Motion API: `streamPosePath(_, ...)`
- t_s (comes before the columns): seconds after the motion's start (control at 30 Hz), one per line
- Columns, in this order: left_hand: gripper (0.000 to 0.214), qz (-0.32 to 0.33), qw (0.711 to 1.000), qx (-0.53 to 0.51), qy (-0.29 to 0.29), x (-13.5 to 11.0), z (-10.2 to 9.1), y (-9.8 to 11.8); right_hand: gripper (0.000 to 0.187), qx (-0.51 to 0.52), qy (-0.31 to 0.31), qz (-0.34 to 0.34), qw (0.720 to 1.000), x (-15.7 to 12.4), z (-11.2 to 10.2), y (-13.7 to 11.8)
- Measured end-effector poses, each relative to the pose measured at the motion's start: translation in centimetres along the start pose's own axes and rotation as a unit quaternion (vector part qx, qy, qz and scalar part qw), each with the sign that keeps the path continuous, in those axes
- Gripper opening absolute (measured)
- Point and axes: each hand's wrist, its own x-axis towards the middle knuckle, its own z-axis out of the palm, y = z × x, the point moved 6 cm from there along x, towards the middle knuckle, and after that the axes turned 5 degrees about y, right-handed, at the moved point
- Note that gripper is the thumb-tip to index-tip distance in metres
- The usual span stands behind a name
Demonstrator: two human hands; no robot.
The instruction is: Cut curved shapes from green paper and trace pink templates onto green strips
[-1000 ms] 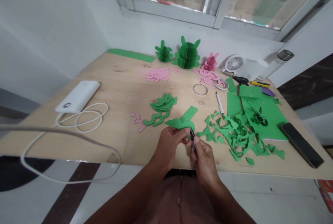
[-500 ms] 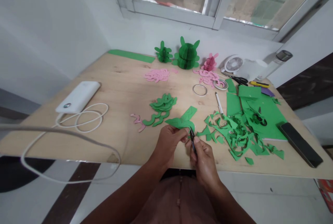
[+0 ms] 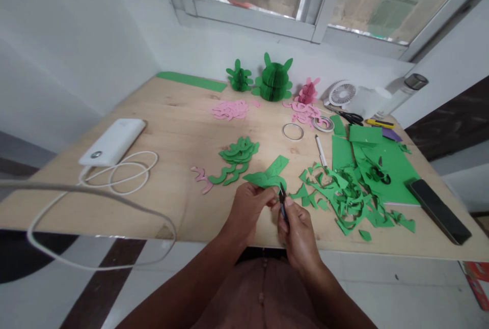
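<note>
My left hand (image 3: 250,207) pinches wavy green paper (image 3: 262,180); right hand (image 3: 300,222) grips a thin black cutter (image 3: 283,199), pointing at twelve o'clock. I'd turn paper slowly.

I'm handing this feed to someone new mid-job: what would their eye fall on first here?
Probably the large green paper figure at the back of the table, standing between a smaller green figure and a pink figure. Next, the tangled green scraps right of the hands. At the front, the left hand holds a green paper piece, and the right hand holds a dark tool at its edge.
</note>
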Motion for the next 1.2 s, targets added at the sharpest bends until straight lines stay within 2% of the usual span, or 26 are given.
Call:
streamPosePath(0.37,0.016,-0.023,0.999,-0.018,-0.021,0.40,0.06,0.00,0.049,-0.022,0.006,0.000,1.000,0.35,-0.06,0.02)
streamPosePath(1.2,0.016,-0.022,0.998,-0.018,-0.049,0.50,0.32,0.60,0.047,-0.006,-0.004,-0.001,1.000,0.61,-0.04,0.14)
